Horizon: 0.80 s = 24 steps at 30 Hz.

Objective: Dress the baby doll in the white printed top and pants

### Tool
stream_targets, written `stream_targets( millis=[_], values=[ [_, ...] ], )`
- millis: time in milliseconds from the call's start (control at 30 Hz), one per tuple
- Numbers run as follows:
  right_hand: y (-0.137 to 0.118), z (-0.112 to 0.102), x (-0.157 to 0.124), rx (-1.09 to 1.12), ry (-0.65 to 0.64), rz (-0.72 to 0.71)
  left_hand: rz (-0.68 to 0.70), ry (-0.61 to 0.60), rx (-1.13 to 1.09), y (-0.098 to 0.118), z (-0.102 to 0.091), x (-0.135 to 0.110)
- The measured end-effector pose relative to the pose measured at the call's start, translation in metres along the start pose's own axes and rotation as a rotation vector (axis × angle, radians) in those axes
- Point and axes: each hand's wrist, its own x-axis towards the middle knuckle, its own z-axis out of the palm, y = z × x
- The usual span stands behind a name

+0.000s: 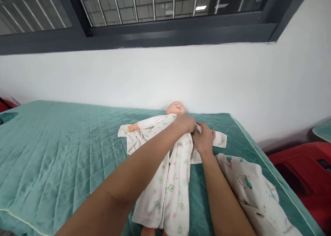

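Observation:
A baby doll (176,108) lies on its back on the teal quilted bed cover (64,150), head towards the wall. It wears a white printed romper (172,181) that lies open along the front. My left hand (185,123) rests closed on the romper at the doll's chest, just below the chin. My right hand (204,137) pinches the romper's edge beside the doll's far shoulder, fingers curled. One doll arm (133,127) sticks out to the left of its sleeve.
A second printed white cloth (248,187) lies on the bed at the right. A white wall and a dark-framed window stand behind the bed. Red plastic furniture (305,174) sits to the right of the bed.

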Motion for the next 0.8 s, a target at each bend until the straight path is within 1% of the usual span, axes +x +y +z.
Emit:
stream_targets(
  millis=[100, 233, 300, 367, 467, 567, 667, 800],
  values=[
    [-0.002, 0.001, 0.000, -0.028, -0.070, -0.033, -0.021, -0.022, 0.024, 0.005, 0.001, 0.003],
    [0.004, -0.001, 0.001, -0.098, -0.099, -0.065, -0.097, 0.029, 0.061, 0.020, 0.011, 0.001],
    [0.010, -0.001, 0.002, -0.091, -0.083, -0.055, -0.134, 0.053, 0.077, 0.025, 0.016, 0.000],
    [0.015, -0.001, 0.005, -0.064, -0.055, -0.018, -0.167, 0.072, 0.083, 0.026, 0.016, -0.001],
    [0.019, -0.001, 0.009, -0.039, 0.013, 0.044, -0.211, 0.078, 0.076, 0.018, 0.009, 0.000],
    [0.020, -0.004, 0.012, -0.009, 0.058, 0.074, -0.241, 0.080, 0.066, 0.010, 0.001, 0.000],
    [0.020, -0.005, 0.013, 0.043, 0.042, 0.116, -0.209, 0.084, 0.060, 0.006, 0.000, -0.001],
    [0.021, -0.004, 0.014, 0.055, 0.025, 0.166, -0.102, 0.050, 0.024, 0.004, 0.003, 0.002]
  ],
)
